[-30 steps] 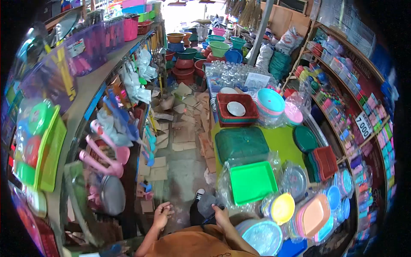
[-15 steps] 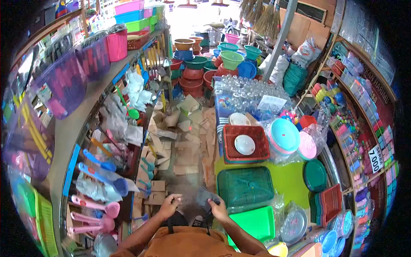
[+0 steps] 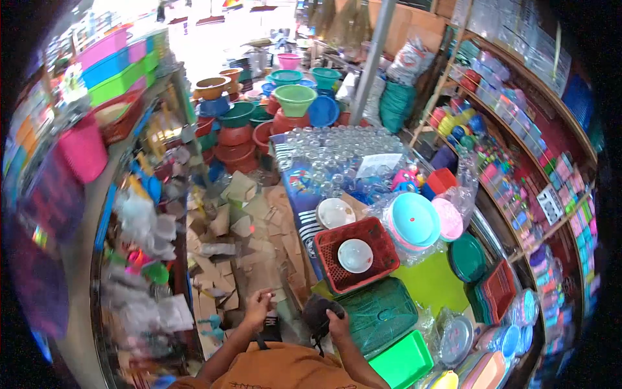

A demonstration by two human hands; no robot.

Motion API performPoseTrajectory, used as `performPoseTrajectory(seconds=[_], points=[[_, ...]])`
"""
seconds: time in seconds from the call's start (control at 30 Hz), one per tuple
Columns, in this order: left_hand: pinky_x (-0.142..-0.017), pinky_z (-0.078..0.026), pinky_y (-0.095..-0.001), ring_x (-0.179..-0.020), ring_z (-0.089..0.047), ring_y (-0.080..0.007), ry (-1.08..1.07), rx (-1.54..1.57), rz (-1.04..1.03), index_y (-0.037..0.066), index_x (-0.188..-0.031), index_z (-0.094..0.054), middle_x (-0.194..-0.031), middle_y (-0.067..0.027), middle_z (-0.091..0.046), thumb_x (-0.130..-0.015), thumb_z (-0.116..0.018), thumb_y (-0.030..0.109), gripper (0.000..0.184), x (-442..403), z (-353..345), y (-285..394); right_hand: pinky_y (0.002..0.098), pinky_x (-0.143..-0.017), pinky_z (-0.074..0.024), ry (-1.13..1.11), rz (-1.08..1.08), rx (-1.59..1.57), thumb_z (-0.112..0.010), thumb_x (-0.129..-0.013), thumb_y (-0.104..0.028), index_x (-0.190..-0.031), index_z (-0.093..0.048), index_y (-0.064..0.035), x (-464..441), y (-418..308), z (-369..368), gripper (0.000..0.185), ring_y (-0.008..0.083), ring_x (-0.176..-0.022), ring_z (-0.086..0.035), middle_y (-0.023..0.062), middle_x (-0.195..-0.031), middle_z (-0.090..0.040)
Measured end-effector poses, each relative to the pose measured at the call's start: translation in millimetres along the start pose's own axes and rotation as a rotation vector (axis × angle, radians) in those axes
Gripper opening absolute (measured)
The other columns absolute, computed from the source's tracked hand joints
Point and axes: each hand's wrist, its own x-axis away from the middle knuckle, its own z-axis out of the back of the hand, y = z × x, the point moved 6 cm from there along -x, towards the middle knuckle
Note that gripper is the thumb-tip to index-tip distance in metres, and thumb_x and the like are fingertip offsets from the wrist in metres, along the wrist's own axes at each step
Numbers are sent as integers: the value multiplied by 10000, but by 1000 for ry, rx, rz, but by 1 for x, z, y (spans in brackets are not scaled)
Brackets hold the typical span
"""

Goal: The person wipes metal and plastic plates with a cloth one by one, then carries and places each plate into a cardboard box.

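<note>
The dark item [image 3: 319, 312], a soft-looking, matt piece with a rounded outline, is in the right hand [image 3: 338, 326], whose fingers are closed on its near right edge, the thumb on top. Its broad end points forward and left from those fingers; a thin dark strip hangs from it toward the body. It is nearly as wide as long, so its long axis is hard to fix. The left hand [image 3: 259, 307], well apart, has loosely bent fingers with nothing visible in them. Just right of the right fingers lies a film-wrapped, mesh-sided green basket [image 3: 382, 314], with a smooth rectangular green tray [image 3: 403, 362] nearer the body. Ahead of the fingers, a perforated red basket [image 3: 329, 269] bears a glossy round white bowl [image 3: 355, 256] on the lime-topped desk [image 3: 431, 285]; farther off stand clear glass jars [image 3: 350, 146]. Left of these, flat torn cardboard [image 3: 269, 223] covers the floor.
</note>
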Motion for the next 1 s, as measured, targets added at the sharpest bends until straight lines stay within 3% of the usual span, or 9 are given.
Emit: performPoseTrajectory(seconds=[0.07,0.17,0.3,0.47,0.6,0.77,0.87,0.93,1.0], points=[[-654,-460,-286,-824,-591,-142,-61,86,134,43,-1163,-506,-1018,-65,-611,-930,-475,173,269,-33,-8,14,371,-832,-440,163,22,-63,-622,-810,-237,-1113,-539,12,-18,9,7,400,250,-964,-555,119,-1055,-586],[-646,-449,-276,-812,-591,-143,-219,-5,113,55,-1171,-503,-1031,-56,-602,-932,-471,187,275,-73,-32,38,368,-810,-445,225,96,-209,-624,-797,-209,-1073,-554,14,3,-48,4,362,238,-918,-566,108,-1022,-593],[-674,-447,-266,-802,-585,-132,-392,-119,58,52,-1170,-508,-1018,-54,-603,-935,-466,188,274,-111,-74,45,359,-790,-451,515,24,-298,-609,-800,-173,-1044,-566,12,20,-67,24,309,222,-873,-573,94,-977,-604],[-672,-452,-261,-793,-570,-112,-551,-101,-5,33,-1148,-522,-1018,-65,-602,-928,-475,168,262,-130,-136,33,316,-726,-474,574,43,-369,-680,-786,-202,-958,-600,8,15,-78,58,283,162,-794,-588,64,-880,-620],[-659,-454,-257,-805,-575,-124,-613,-174,40,18,-1156,-511,-1020,-85,-601,-922,-492,169,280,-127,-178,39,290,-670,-482,527,142,-371,-746,-729,-133,-901,-598,6,1,-90,75,266,132,-714,-586,44,-812,-623],[-685,-465,-278,-848,-591,-152,-704,-305,169,22,-1179,-494,-1030,-89,-596,-921,-488,171,298,-133,-225,40,276,-630,-469,673,154,-333,-740,-727,-101,-860,-594,2,-16,-102,94,223,118,-664,-566,26,-768,-620],[-714,-469,-295,-880,-593,-168,-881,-417,115,44,-1186,-497,-1031,-103,-594,-895,-526,174,321,-158,-258,23,266,-629,-454,733,140,-322,-725,-737,-97,-837,-597,-4,-31,-114,107,187,109,-673,-556,21,-767,-617],[-758,-468,-313,-902,-590,-187,-914,-594,-108,49,-1209,-472,-1033,-135,-590,-845,-584,184,404,-194,-298,9,263,-633,-451,769,166,-315,-713,-751,-113,-835,-607,-13,-54,-126,123,168,106,-671,-555,19,-766,-618],[-792,-458,-328,-936,-583,-233,-796,-564,-169,53,-1216,-452,-1028,-174,-579,-800,-622,187,469,-236,-339,-6,281,-689,-451,843,143,-245,-699,-774,-202,-871,-624,-9,-71,-147,138,229,131,-732,-570,41,-808,-634]])
